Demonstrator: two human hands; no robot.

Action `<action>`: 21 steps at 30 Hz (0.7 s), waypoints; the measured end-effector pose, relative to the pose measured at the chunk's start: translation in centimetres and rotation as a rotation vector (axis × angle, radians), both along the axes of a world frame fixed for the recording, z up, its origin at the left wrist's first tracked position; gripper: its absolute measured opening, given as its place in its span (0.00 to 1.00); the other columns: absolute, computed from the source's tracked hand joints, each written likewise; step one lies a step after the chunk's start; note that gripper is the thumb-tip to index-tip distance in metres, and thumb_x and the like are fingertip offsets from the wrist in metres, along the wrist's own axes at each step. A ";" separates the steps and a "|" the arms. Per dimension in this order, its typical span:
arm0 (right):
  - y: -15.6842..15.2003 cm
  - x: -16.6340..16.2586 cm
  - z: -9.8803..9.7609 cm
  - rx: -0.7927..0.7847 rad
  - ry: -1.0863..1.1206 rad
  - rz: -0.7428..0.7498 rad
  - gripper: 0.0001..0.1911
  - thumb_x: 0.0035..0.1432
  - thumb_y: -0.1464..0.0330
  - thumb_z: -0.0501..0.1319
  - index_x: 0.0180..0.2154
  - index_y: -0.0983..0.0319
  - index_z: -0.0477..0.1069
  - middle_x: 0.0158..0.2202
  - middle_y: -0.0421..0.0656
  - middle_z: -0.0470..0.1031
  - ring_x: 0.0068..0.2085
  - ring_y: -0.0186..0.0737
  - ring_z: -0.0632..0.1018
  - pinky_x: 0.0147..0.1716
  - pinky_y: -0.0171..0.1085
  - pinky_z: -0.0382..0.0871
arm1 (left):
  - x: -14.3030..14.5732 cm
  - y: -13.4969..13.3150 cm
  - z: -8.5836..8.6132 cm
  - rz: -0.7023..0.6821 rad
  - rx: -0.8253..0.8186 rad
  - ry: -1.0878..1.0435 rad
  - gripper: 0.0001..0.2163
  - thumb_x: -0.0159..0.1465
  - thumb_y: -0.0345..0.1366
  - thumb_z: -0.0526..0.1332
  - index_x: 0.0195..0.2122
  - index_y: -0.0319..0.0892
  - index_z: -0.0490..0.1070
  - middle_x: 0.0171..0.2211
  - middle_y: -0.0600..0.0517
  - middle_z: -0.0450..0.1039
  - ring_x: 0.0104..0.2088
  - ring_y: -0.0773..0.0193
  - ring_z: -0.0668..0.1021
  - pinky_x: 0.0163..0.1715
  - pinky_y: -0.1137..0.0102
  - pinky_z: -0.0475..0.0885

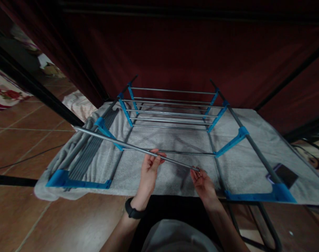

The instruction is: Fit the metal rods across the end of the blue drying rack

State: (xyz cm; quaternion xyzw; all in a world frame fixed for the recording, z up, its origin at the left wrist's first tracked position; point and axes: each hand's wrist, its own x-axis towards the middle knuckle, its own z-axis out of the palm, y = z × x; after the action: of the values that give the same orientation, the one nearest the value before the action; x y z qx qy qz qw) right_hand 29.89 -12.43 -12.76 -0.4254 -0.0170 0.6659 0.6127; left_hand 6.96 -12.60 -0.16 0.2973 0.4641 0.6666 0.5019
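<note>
A thin grey metal rod (130,146) slants across the near half of a partly assembled rack (243,131) with blue plastic brackets and grey tubes. My left hand (149,167), with a black band at its wrist, is closed around the rod near its middle. The fingers of my right hand (203,180) pinch the rod's right end. Several rods span between the brackets at the rack's far end. One more rod (185,153) crosses lower down, just beyond my hands. The held rod's left end reaches over the left side of the rack.
A bundle of loose rods (88,152) lies at the left on a grey blanket (159,138). A dark phone (284,175) rests at the right beside a blue bracket. Behind stands a dark red panel (170,52). Tiled floor (25,140) shows at the left, crossed by a black bar.
</note>
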 end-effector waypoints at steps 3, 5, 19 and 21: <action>-0.8 -1.6 0.4 0.029 0.006 0.054 0.05 0.55 0.69 0.69 0.33 0.56 0.75 0.34 0.38 0.82 0.41 0.37 0.83 0.50 0.41 0.80 | 0.8 -0.2 -0.3 -0.024 -0.009 0.002 0.16 0.61 0.38 0.70 0.49 0.44 0.72 0.39 0.49 0.80 0.44 0.58 0.81 0.46 0.64 0.74; -1.3 -2.7 0.7 0.033 0.020 0.099 0.05 0.54 0.68 0.70 0.32 0.55 0.75 0.34 0.37 0.82 0.40 0.38 0.83 0.50 0.41 0.79 | 1.4 -0.4 -0.7 -0.037 -0.011 0.012 0.16 0.62 0.38 0.70 0.49 0.44 0.72 0.39 0.49 0.80 0.43 0.58 0.81 0.46 0.64 0.74; -2.7 -4.4 3.6 -0.020 0.120 0.645 0.08 0.59 0.66 0.66 0.40 0.64 0.75 0.37 0.48 0.83 0.35 0.38 0.83 0.40 0.37 0.77 | -0.1 -0.7 0.7 0.062 0.051 0.312 0.16 0.66 0.38 0.66 0.55 0.46 0.70 0.32 0.55 0.73 0.36 0.62 0.76 0.41 0.69 0.68; -2.4 -4.1 3.3 0.010 0.083 0.599 0.10 0.58 0.66 0.67 0.41 0.63 0.75 0.37 0.47 0.83 0.36 0.39 0.83 0.40 0.37 0.76 | -0.6 -0.7 1.0 0.072 0.048 0.314 0.17 0.66 0.37 0.66 0.55 0.47 0.71 0.32 0.55 0.72 0.35 0.62 0.76 0.40 0.69 0.68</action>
State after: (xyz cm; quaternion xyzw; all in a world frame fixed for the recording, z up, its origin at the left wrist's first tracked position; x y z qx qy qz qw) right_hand 25.84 -14.86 -9.49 -0.3707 -0.1198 0.8337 0.3914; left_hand 6.37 -13.31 0.80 0.3929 0.5311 0.6404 0.3917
